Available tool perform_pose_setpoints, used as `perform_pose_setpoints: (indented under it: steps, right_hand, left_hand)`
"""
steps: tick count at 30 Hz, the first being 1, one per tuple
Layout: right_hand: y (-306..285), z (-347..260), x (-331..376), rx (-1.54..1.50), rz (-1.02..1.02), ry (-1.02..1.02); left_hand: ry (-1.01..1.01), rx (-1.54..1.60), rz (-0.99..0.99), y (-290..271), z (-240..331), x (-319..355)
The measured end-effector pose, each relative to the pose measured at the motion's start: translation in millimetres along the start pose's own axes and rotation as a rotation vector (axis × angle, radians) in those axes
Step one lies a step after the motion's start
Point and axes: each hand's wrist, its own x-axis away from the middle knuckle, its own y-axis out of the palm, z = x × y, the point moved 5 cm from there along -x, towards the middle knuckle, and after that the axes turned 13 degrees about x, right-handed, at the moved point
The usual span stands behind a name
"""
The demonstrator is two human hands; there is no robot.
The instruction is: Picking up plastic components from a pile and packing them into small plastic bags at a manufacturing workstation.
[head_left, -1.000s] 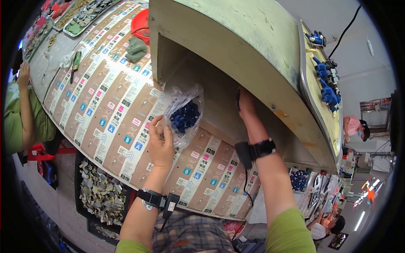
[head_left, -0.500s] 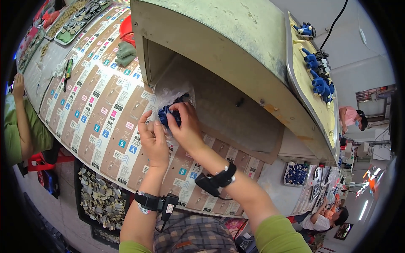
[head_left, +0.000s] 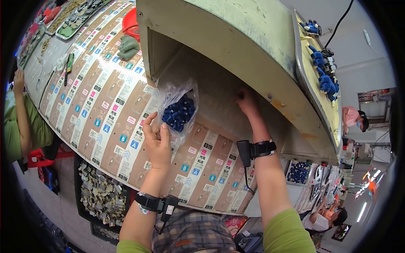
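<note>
A clear plastic bag [head_left: 193, 90] lies open on the printed sheet, with a heap of small dark-blue plastic parts [head_left: 179, 113] in it. My left hand [head_left: 157, 141] is beside the bag's near left edge, thumb and forefinger apart and nothing between them. Under the overhanging box-like shelf [head_left: 219, 36], my right hand [head_left: 248, 103] reaches deep into the shadow. Its fingertips close around a small dark piece [head_left: 241, 95], whose kind I cannot make out.
Blue jointed assemblies [head_left: 327, 82] stand on the shelf's top tray. A green cloth [head_left: 128, 47], red bowl [head_left: 130, 23] and cutter knife [head_left: 68, 69] lie left. Crates of flat pieces [head_left: 101, 198] are below the table edge. Another person's arm [head_left: 21, 109] is at far left.
My right hand has left the blue parts in the bag and moved right, under the shelf, to the small dark piece. My left hand stays by the bag. The view has shifted slightly.
</note>
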Motion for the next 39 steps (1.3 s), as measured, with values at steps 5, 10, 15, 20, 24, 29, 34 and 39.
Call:
perform_pose_setpoints:
  steps: [5,10,15,20,24,29,34,39]
  right_hand:
    - [-6,-25,5,0.098,0.047,-0.023]
    - [5,-13,1,0.051,0.207,-0.077]
    - [-9,-40,13,-0.261,0.168,-0.135]
    - [2,-65,3,0.002,-0.134,-0.292]
    - [-6,-63,3,-0.027,-0.273,-0.188]
    - [-22,-131,41,-0.681,-0.373,-0.134]
    - [-43,-184,69,-0.548,-0.27,-0.271]
    - [-58,-134,89,-0.68,-0.206,-0.092]
  left_hand:
    - [-0.058,0.014,-0.008,7,6,3]
    - [-0.058,0.029,-0.014,12,7,4]
    - [-0.064,-0.072,-0.019,1,6,6]
    - [-0.077,-0.013,-0.032,3,7,8]
    - [-0.105,0.049,-0.044,10,4,8]
    - [-0.113,0.013,-0.029,3,13,3]
    - [-0.099,-0.068,-0.016,-3,13,-2]
    - [0.197,-0.338,0.11,-30,36,-62]
